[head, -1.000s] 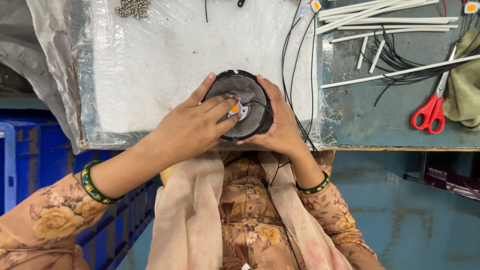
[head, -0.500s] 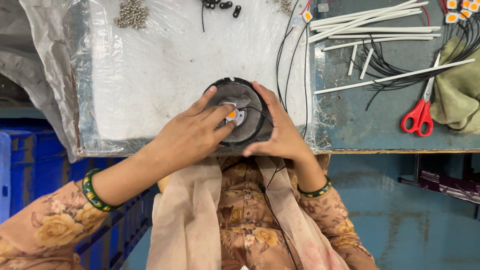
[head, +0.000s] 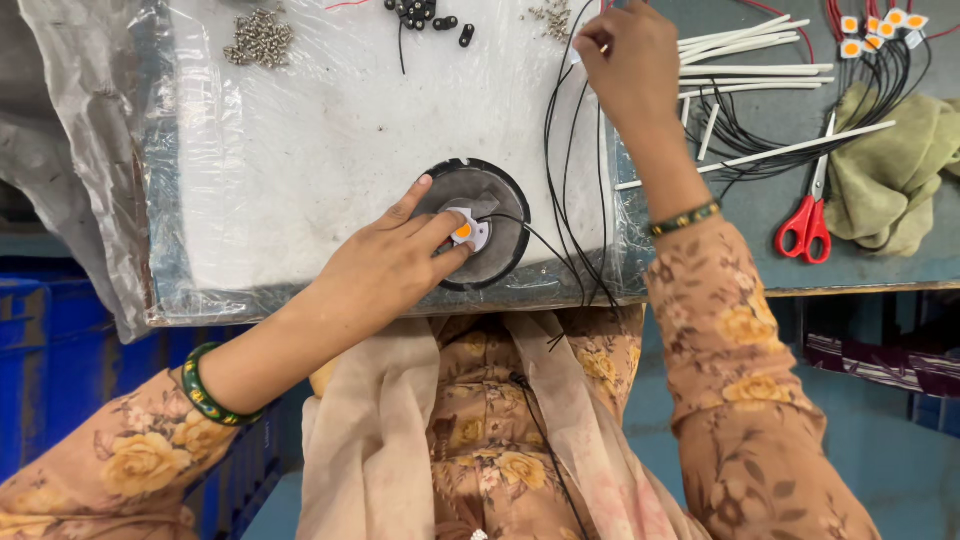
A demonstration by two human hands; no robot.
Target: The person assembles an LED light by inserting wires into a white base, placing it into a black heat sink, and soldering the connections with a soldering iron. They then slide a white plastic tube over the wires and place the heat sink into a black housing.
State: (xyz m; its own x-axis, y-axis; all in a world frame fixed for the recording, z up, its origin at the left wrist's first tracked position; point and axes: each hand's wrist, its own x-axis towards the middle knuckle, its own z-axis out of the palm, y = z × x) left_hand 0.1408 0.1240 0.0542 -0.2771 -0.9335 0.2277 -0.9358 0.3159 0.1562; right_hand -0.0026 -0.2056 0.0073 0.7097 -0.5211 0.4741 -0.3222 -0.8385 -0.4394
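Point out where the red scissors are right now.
In the head view the red scissors lie on the right of the bench, beside the green cloth and just right of the right hand's forearm.

Left hand (head: 385,265) on round disc (head: 478,222) (dark)

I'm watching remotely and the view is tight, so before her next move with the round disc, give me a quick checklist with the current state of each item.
1. Left hand steadies the round dark disc: ok, fingers rest on it.
2. Small white piece with the orange centre sits on the disc: ok, near the middle, at the fingertips.
3. Disc fully on the table: ok, though close to the front edge.
4. Right hand has picked something up: cannot tell, it is up by the black wires and small screws.
5. Wires clear of the disc: not ok, one runs onto it.
6. Red scissors out of the way: ok, far right.
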